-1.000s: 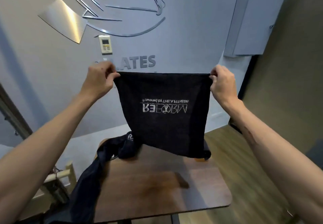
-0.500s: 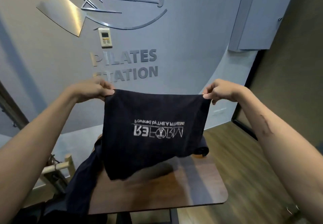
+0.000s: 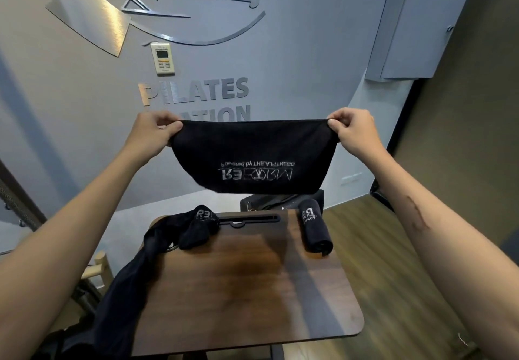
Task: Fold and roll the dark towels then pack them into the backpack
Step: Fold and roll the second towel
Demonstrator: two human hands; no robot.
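I hold a dark towel (image 3: 252, 151) with upside-down white lettering stretched in the air above the wooden table (image 3: 247, 289). My left hand (image 3: 153, 132) pinches its top left corner and my right hand (image 3: 352, 130) pinches its top right corner. The lower part of the towel swings away from me. A rolled dark towel (image 3: 314, 229) lies at the table's far right. A loose dark towel (image 3: 196, 227) is bunched at the far left, with more dark cloth (image 3: 126, 298) trailing off the left edge. A dark backpack (image 3: 269, 201) shows behind the table.
The table has a slot (image 3: 250, 218) along its far edge. A grey wall with lettering and a thermostat (image 3: 162, 57) stands behind. Wooden floor (image 3: 373, 236) lies to the right. A wooden frame (image 3: 97, 268) sits low at the left.
The towel's lower half has swung up and away, so it looks shorter. My hands moved a little apart and higher in view. The rolled towel on the right has come into sight.
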